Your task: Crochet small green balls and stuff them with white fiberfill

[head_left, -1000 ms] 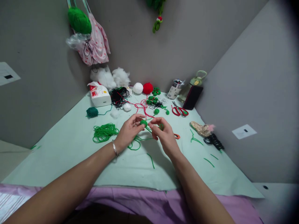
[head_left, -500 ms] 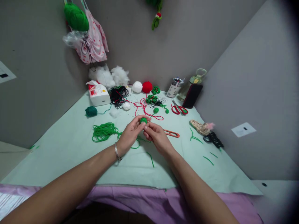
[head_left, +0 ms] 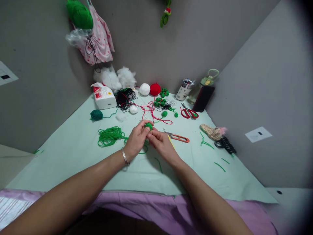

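Note:
Over the middle of the table, my left hand (head_left: 137, 137) is closed around a small green crocheted ball (head_left: 148, 126), pinching it between thumb and fingers. Against it, my right hand (head_left: 161, 143) is closed in a pinch on a slim crochet hook (head_left: 171, 141); only a bit of its yellow handle shows beside the hand, and its tip is hidden. Green yarn (head_left: 144, 150) trails below the hands toward a loose green skein (head_left: 110, 135) on the left. Orange thread snips (head_left: 180, 138) lie just right of my right hand.
Farther back are a tissue pack (head_left: 105, 97), black yarn (head_left: 125, 99), a white yarn ball (head_left: 144, 89), a red yarn ball (head_left: 155, 89) and red-handled scissors (head_left: 189, 112). A phone (head_left: 203, 99) leans on a bottle (head_left: 209, 78) at right. Green yarn scraps (head_left: 219, 166) lie at right.
My right hand has turned and drawn in closer to the green ball, and the yellow handle now shows beside it. The view has shifted slightly.

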